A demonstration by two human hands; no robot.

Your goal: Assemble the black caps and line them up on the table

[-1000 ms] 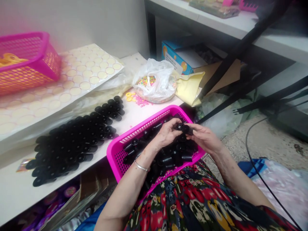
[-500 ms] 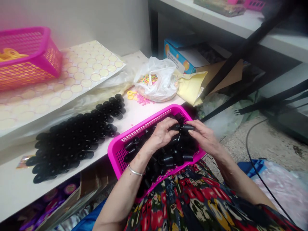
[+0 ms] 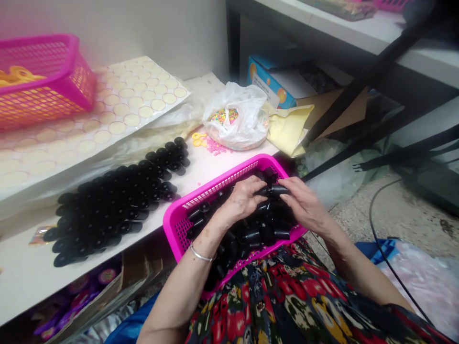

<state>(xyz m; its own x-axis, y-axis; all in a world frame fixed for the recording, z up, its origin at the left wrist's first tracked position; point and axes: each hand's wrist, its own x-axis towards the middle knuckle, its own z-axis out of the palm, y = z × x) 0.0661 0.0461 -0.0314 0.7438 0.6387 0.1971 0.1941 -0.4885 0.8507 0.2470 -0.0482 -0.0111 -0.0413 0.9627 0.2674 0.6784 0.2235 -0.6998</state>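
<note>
Both hands are held over the far corner of the pink basket point(image 3: 174, 220), which rests on the lap against the worktop point(image 3: 21, 282) edge. The left hand point(image 3: 243, 200) is curled, its fingertips closed on a short black tube point(image 3: 277, 190); the right hand point(image 3: 304, 206) pinches the same piece from its 3 o'clock end. Whether one piece or two mating pieces are gripped cannot be told. Step judged: one tube is being worked between the fingertips above the loose heap. A next move would call for an end-on, aligned grip, as the tube is small and smooth. The basket is of perforated rigid plastic and is filled with glossy black cylinders lying at random. At 9 o'clock of the basket, finished-looking black tubes point(image 3: 118, 205) are laid in close rows on the worktop. At 10 o'clock lies a sheet of pale round discs point(image 3: 122, 107), flat and matt. At 12 o'clock sits a thin crinkled plastic bag point(image 3: 247, 102) of coloured beads.
</note>
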